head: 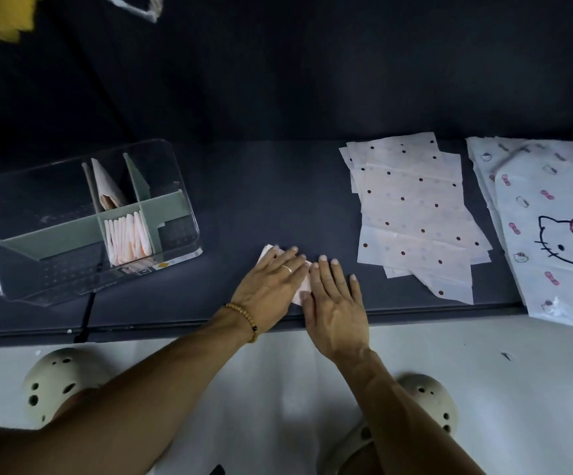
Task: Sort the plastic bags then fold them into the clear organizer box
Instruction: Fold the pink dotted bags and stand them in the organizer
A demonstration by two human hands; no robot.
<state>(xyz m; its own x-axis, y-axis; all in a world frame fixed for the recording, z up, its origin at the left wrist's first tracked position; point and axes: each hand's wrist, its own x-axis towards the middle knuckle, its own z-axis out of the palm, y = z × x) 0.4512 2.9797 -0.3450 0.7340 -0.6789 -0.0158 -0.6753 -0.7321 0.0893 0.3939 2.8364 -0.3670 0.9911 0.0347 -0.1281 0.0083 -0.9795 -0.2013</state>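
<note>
Pressed the small pale-pink folded plastic bag [301,286] flat under open left hand [271,286] and right hand [335,303] on the dark tabletop [278,200], likely creasing it for the clear divided organizer box [178,186] left of them.

Surface: I worked at a dark grey table [278,200], its front edge running across my view.
Floor: it was pale [278,389] under the table edge.
Shoes: I wore cream clogs with holes, one at left [55,382], one at right [429,402].
Upper left corner: something yellow [0,15], blurred.
</note>
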